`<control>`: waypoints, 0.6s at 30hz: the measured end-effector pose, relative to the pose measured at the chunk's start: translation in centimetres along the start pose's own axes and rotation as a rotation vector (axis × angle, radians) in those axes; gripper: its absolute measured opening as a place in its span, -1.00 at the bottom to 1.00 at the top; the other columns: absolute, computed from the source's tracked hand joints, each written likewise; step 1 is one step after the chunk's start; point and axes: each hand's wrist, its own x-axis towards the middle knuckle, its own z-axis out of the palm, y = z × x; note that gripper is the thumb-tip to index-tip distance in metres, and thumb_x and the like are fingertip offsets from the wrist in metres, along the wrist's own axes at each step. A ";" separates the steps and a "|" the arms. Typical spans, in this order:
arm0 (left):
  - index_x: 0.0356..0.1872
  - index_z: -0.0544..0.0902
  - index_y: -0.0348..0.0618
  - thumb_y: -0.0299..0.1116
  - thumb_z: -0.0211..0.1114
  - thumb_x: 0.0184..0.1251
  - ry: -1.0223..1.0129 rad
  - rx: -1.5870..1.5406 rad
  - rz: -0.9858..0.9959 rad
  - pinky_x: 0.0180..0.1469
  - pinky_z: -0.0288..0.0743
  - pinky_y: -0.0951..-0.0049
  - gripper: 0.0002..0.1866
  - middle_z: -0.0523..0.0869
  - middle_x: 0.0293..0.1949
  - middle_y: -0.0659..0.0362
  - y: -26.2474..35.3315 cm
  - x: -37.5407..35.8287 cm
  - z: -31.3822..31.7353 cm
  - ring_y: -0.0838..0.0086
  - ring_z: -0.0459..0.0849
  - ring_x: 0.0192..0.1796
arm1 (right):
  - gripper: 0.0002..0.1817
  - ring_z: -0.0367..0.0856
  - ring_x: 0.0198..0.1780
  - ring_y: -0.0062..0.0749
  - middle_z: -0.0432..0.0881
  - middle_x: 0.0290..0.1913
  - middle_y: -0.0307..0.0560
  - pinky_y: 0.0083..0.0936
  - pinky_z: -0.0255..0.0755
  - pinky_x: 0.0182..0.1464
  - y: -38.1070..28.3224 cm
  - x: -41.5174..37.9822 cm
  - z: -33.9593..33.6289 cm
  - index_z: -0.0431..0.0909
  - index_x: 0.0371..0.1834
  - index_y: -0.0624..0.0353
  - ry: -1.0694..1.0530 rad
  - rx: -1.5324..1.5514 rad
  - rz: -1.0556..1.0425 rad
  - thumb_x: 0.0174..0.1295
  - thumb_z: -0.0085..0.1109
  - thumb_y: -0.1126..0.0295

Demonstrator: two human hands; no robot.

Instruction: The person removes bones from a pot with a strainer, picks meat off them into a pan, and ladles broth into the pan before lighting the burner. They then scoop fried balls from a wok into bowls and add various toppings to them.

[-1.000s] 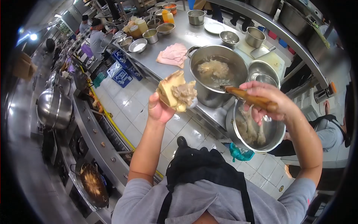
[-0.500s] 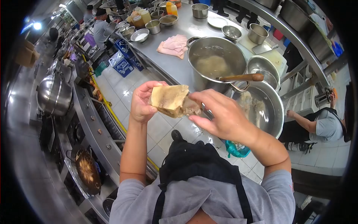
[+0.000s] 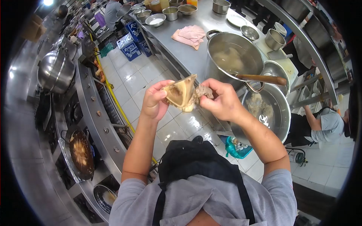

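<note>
A pale yellowish bone (image 3: pixel 181 93) with a dark hollow is held up in front of the apron. My left hand (image 3: pixel 155 101) grips its left side between thumb and fingers. Greyish meat (image 3: pixel 204 93) hangs at the bone's right end, pinched by my right hand (image 3: pixel 221 98). Beyond my right hand stands a tall pot of cloudy liquid (image 3: pixel 235 39), with a wooden handle (image 3: pixel 264 79) across its near rim. Closer to my right forearm is a wide metal basin (image 3: pixel 284 130) holding liquid and pale pieces.
Pink raw skin or meat (image 3: pixel 189 36) lies on the steel table (image 3: pixel 177 56). A stove (image 3: pixel 94 132) with a dark wok (image 3: pixel 82 154) lines the left side. A teal bag (image 3: pixel 237 148) is below the basin. Another person (image 3: pixel 326 126) is at the right.
The bone has turned, showing its hollow side. My right fingers have closed on the meat at its end. The camera view has shifted.
</note>
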 end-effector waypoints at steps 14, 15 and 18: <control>0.15 0.54 -0.43 -0.28 0.30 0.34 0.469 -0.203 0.131 0.31 0.50 0.22 -0.52 0.70 0.09 -0.04 -0.1 -7.8 -2.1 0.24 0.68 0.17 | -0.76 0.38 -0.62 -0.72 0.58 -0.45 -0.27 -0.68 0.23 -0.62 1.2 5.5 5.0 0.56 -0.07 0.31 -0.300 0.298 0.240 0.18 0.10 0.61; 0.20 0.52 -0.41 -0.26 0.28 0.35 0.469 -0.144 0.131 0.35 0.45 0.19 -0.50 0.67 0.15 -0.03 0.0 -8.6 -2.3 0.23 0.64 0.22 | -0.75 0.37 -0.62 -0.71 0.56 -0.47 -0.28 -0.68 0.23 -0.62 1.3 5.5 5.3 0.54 -0.05 0.31 -0.318 0.329 0.250 0.18 0.09 0.62; 0.24 0.50 -0.41 -0.25 0.25 0.37 0.500 -0.077 0.178 0.39 0.42 0.17 -0.48 0.65 0.20 -0.03 -0.1 -10.5 -2.0 0.22 0.62 0.27 | -0.74 0.36 -0.63 -0.70 0.54 -0.48 -0.28 -0.68 0.23 -0.62 1.4 5.6 6.3 0.53 -0.06 0.31 -0.359 0.342 0.282 0.17 0.06 0.65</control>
